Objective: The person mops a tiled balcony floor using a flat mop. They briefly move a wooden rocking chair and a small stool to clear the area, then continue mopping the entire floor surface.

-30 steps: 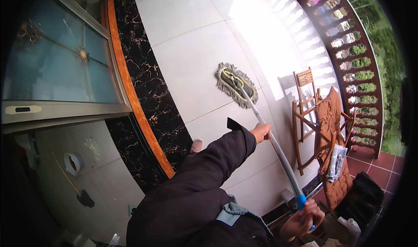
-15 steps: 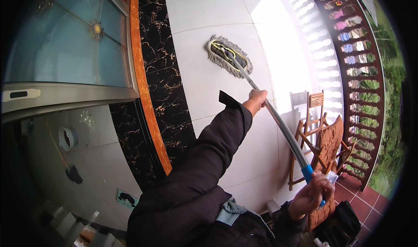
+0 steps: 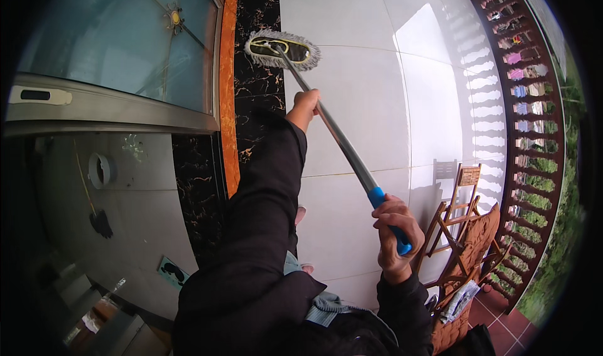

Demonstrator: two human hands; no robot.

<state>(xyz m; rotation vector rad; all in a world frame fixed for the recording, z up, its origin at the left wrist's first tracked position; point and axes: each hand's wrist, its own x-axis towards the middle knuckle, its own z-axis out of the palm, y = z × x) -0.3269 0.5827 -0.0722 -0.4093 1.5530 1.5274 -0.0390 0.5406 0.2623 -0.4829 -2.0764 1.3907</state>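
Observation:
A flat mop with a grey fringed head (image 3: 299, 53) lies across the line where the black marble strip (image 3: 257, 80) meets the pale floor tiles (image 3: 352, 117). Its silver pole (image 3: 347, 145) slants back toward me and ends in a blue grip (image 3: 377, 196). My left hand (image 3: 305, 107) is closed around the pole below the head, with that arm stretched forward. Nearer to me, my right hand (image 3: 398, 233) wraps its fingers around the blue grip. Parts of the grip are hidden behind them.
At left stands a metal-framed glass door (image 3: 125, 42) beside an orange-brown sill (image 3: 228, 105). A folding wooden chair (image 3: 457, 215) with a brown quilted cover (image 3: 477, 233) is at right, near the dark red balustrade (image 3: 524, 136). Pink footwear (image 3: 301, 215) shows beside my left arm.
The mop head has slid left from the pale tiles onto the black strip's edge and turned more sideways. Both hands have moved left with the pole, and the view has shifted.

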